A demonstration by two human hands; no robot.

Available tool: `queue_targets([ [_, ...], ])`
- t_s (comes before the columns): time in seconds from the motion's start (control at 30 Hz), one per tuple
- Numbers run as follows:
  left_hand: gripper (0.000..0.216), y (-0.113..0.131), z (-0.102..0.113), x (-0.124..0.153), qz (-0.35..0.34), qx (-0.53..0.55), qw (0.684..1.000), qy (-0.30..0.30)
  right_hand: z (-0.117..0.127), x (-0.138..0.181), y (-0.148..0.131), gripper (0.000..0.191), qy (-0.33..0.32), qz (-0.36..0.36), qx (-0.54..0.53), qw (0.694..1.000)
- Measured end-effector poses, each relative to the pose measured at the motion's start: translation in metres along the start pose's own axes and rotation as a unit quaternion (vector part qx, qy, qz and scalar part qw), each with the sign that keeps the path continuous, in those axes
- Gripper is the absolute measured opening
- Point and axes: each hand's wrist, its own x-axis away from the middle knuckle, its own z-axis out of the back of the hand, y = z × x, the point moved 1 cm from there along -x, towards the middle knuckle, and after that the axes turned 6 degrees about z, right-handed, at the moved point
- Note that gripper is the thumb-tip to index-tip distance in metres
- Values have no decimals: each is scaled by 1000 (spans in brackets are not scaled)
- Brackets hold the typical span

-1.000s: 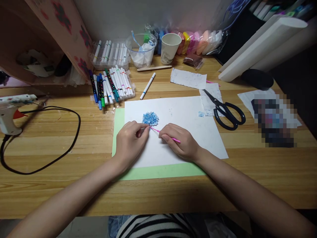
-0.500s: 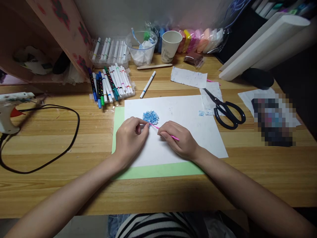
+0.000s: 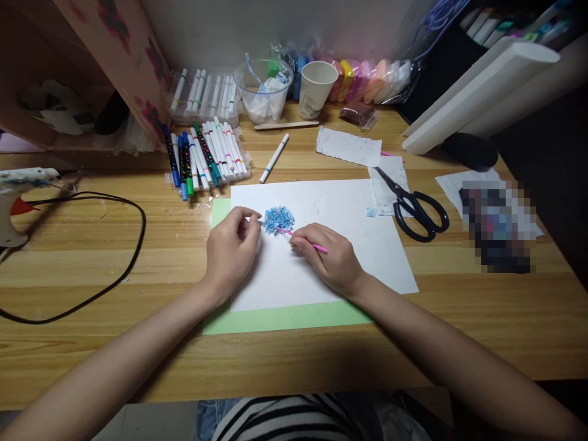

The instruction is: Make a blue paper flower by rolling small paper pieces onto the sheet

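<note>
A round cluster of crumpled blue and white bits (image 3: 280, 218) sits on a white sheet of paper (image 3: 340, 245), which lies over a green sheet (image 3: 294, 318). My right hand (image 3: 326, 251) grips a thin pink stick (image 3: 319, 248) like a pen, its tip touching the cluster's lower edge. Just left of the cluster, my left hand (image 3: 232, 245) is curled, thumb and index fingertips close together. Whatever may be between them is too small to make out.
Black-handled scissors (image 3: 418, 211) lie on torn blue-marked paper strips (image 3: 348, 146) at right. Markers (image 3: 206, 153), a plastic tub (image 3: 264, 98) and a paper cup (image 3: 316, 89) stand behind. A glue gun (image 3: 18, 205) with a looping black cord is at left.
My left hand has drawn back left, away from the stick's tip. My right hand has shifted slightly left, and the stick's tip now rests in the blue cluster.
</note>
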Motion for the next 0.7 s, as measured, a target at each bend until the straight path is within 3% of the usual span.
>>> queue_targets([
  [0.2,21,-1,1,0,4,15,1000,-17,-2,-14,-2,26,-42,-5,61,997],
  [0.33,20,-2,1,1,9,19,1000,-21,-3,-31,-4,28,-52,-110,18,992],
  [0.5,20,-4,2,2,14,17,999,-34,9,-44,-3,15,-88,-231,-111,962],
  [0.6,20,-4,2,2,16,9,999,-36,20,-42,-2,18,-142,-229,-128,954],
  [0.7,20,-3,3,2,16,-1,999,-34,24,-38,1,16,-144,-167,-85,972],
])
